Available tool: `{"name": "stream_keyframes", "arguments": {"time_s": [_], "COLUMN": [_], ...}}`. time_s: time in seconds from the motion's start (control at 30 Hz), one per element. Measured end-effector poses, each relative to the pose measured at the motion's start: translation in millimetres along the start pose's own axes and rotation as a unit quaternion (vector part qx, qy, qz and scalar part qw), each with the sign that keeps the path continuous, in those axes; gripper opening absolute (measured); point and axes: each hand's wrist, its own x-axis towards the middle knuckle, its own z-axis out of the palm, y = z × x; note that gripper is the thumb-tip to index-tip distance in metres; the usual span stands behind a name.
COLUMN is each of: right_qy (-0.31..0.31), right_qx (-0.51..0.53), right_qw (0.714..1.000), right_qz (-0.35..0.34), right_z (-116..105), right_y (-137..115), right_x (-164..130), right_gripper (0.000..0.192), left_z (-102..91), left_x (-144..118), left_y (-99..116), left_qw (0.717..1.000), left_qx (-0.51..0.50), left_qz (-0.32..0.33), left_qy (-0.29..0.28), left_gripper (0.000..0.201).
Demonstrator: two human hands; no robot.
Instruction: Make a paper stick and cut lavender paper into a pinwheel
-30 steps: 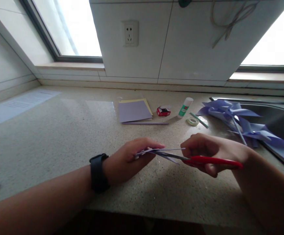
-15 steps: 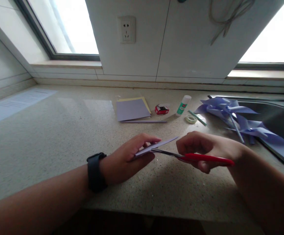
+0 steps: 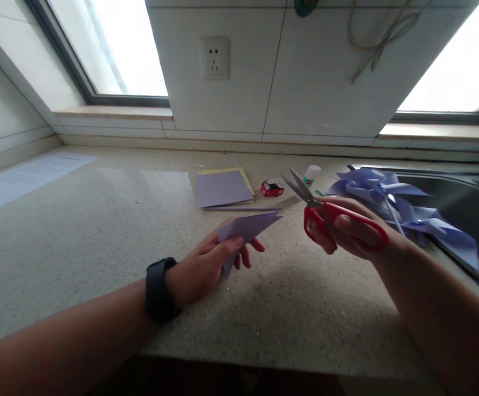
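My left hand (image 3: 218, 256), with a dark watch on its wrist, pinches a piece of purple paper (image 3: 250, 224) between thumb and fingers above the counter. The paper looks folded or cut, its pointed end directed to the right. In my right hand (image 3: 347, 234) are red-handled scissors (image 3: 311, 206), their blades parted a little and tipped up to the left. Blades and paper are apart. Behind them lie a stack of purple and yellow paper sheets (image 3: 225, 188), a thin purple stick (image 3: 241, 209) and a small red box (image 3: 272, 188).
A glue stick (image 3: 311, 175) stands behind the scissors, partly hidden. Purple paper pinwheels (image 3: 382, 184) lie over the edge of the sink (image 3: 462, 192) at right. A printed sheet (image 3: 33, 176) lies at far left. The wall has a socket (image 3: 215, 58) and hanging string (image 3: 382, 41).
The scissors have come away from the paper and swung upward, now seen from the side. My left hand has turned the paper so its face shows.
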Motion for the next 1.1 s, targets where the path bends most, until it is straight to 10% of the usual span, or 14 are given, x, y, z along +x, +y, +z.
{"name": "stream_keyframes", "arguments": {"time_s": [0.3, 0.57, 0.77, 0.9, 1.1], "right_qy": [0.15, 0.127, 0.165, 0.182, 0.102], "right_qx": [-0.055, 0.004, 0.013, 0.031, 0.086], "right_qw": [0.982, 0.985, 0.98, 0.977, 0.984], "right_qz": [0.099, 0.115, 0.113, 0.107, 0.12], "right_z": [45.7, 78.2, 73.6, 63.4, 58.5], "right_y": [10.9, 11.5, 8.9, 9.9, 9.7], "right_x": [23.9, 36.5, 35.6, 33.1, 28.1], "right_gripper": [0.033, 0.037, 0.035, 0.029, 0.024], "left_z": [2.6, 17.4, 0.1, -4.9, -7.2], "left_x": [-3.3, -1.6, -7.3, -7.3, -3.2], "left_y": [-1.0, 9.6, -5.2, -2.1, 11.5], "left_qw": [0.998, 0.999, 0.987, 0.912, 0.836], "left_qx": [-0.034, -0.053, 0.139, 0.345, 0.441], "left_qz": [-0.04, -0.008, 0.082, 0.217, 0.32], "left_qy": [0.035, 0.0, -0.009, 0.041, 0.055], "left_gripper": [0.032, 0.044, 0.073, 0.111, 0.025]}}
